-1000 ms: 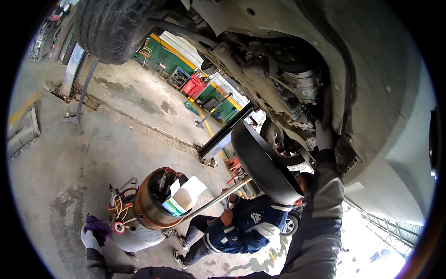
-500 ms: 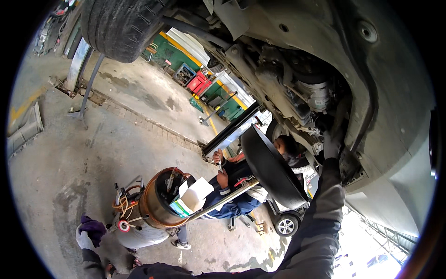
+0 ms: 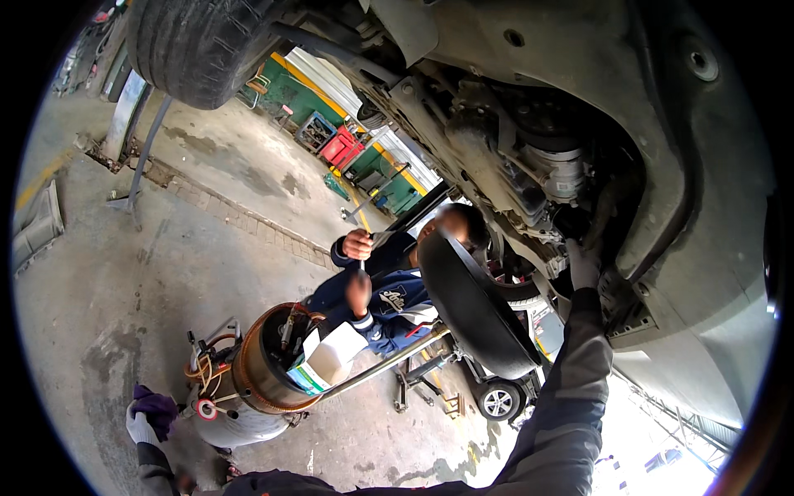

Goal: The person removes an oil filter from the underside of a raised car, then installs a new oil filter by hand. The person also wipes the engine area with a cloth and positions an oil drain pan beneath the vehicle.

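In my white-gloved left hand (image 3: pixel 139 423), low at the left, is a bunched purple cloth (image 3: pixel 155 410); the fingers are closed round it. My right arm stretches up under a raised car. The gloved right hand (image 3: pixel 584 266) is against the dark engine underside (image 3: pixel 529 174), just below a silver cylindrical metal part (image 3: pixel 552 172). Shadow hides its fingertips, so its grip cannot be made out. Left of that forearm, a wide black drain pan (image 3: pixel 471 310) stands tilted on a metal pole (image 3: pixel 385 364).
A co-worker (image 3: pixel 389 285) behind the pan grips a metal tool. A brown drum (image 3: pixel 248 364) with hoses holds tools and an open white box (image 3: pixel 332 360). A tire (image 3: pixel 198 50) hangs at upper left. A car's wheel (image 3: pixel 499 403) is beyond the pan.
The co-worker has come upright, head and hands higher beside the pan. The view has shifted a little. My left hand keeps the cloth; my right hand stays at the engine underside.
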{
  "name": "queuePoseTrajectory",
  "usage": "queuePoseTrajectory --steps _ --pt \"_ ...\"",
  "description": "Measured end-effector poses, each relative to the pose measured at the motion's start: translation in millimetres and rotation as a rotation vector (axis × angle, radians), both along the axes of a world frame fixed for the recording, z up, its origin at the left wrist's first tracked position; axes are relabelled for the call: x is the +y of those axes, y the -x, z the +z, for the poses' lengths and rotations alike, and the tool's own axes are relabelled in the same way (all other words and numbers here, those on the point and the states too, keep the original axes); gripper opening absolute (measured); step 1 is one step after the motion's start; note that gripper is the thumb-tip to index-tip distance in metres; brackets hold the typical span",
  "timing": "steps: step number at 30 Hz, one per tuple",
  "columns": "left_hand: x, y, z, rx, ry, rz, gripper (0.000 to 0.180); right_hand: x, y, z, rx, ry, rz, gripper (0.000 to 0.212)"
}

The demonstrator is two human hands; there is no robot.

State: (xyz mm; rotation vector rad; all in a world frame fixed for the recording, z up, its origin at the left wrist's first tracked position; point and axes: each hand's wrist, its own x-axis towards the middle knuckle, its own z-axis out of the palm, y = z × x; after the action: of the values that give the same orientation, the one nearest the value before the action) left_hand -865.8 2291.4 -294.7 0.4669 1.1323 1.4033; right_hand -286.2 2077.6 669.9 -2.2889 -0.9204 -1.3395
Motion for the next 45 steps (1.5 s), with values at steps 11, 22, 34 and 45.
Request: queuePoseTrajectory --steps 11,22,34,45 --pt "-20 -27 -3 -0.146 0.050 -0.098 0.031 -31 -99 51 0.228 -0.092 0.166 0.065" --pt "-25 1 -20 0.027 0.039 -0.065 0.032 17 -26 25 -0.253 -0.049 0.349 0.068" --pt "-24 -6 -35 0.089 0.092 -0.119 0.037 30 -10 14 -0.164 0.113 -0.001 0.084" --pt "-24 6 -57 0.011 0.158 -0.149 0.033 47 -11 8 0.070 -0.300 0.263 0.083"
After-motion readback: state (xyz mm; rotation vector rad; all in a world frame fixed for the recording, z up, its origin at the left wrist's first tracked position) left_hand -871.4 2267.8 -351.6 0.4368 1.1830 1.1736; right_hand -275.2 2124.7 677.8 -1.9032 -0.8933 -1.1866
